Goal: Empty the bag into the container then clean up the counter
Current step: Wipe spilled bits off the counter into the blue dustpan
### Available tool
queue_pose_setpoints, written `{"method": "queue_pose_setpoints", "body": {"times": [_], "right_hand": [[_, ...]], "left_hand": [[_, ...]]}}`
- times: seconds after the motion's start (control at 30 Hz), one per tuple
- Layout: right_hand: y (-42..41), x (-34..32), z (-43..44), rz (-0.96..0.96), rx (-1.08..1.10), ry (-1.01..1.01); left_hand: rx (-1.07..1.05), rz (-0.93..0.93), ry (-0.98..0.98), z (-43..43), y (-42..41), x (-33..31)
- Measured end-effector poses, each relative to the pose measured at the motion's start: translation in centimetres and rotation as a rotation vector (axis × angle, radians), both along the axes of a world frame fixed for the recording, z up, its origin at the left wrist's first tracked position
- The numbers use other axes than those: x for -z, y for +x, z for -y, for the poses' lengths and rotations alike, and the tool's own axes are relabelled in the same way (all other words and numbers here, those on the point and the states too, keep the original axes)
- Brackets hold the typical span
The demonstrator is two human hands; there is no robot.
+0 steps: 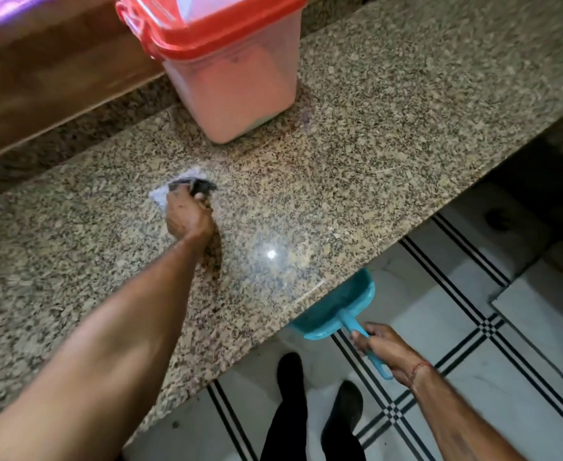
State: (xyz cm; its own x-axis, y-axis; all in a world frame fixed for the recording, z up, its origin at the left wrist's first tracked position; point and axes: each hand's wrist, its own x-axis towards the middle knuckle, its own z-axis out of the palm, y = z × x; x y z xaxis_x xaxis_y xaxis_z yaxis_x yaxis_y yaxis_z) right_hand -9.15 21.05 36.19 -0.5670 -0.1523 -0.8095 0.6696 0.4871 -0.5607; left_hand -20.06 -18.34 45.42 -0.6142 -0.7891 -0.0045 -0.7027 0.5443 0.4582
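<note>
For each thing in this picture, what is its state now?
container: upright on counter, red lid on
counter: white spill near the left hand
left hand: closed on a dark brush, at the spill
right hand: gripping dustpan handle
dustpan: held at the counter edge

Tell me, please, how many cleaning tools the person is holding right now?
2: a dark brush in the left hand, on the white spill on the counter, and a teal dustpan in the right hand, at the counter's front edge.
</note>
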Motion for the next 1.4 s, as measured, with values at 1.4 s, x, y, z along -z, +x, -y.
{"method": "queue_pose_setpoints", "body": {"times": [1.4], "right_hand": [[-1.4,0.5,-0.6,-0.025,-0.165,-0.032]], "left_hand": [[-0.012,-0.215,0.179,4.3,3.5,-0.6]]}}
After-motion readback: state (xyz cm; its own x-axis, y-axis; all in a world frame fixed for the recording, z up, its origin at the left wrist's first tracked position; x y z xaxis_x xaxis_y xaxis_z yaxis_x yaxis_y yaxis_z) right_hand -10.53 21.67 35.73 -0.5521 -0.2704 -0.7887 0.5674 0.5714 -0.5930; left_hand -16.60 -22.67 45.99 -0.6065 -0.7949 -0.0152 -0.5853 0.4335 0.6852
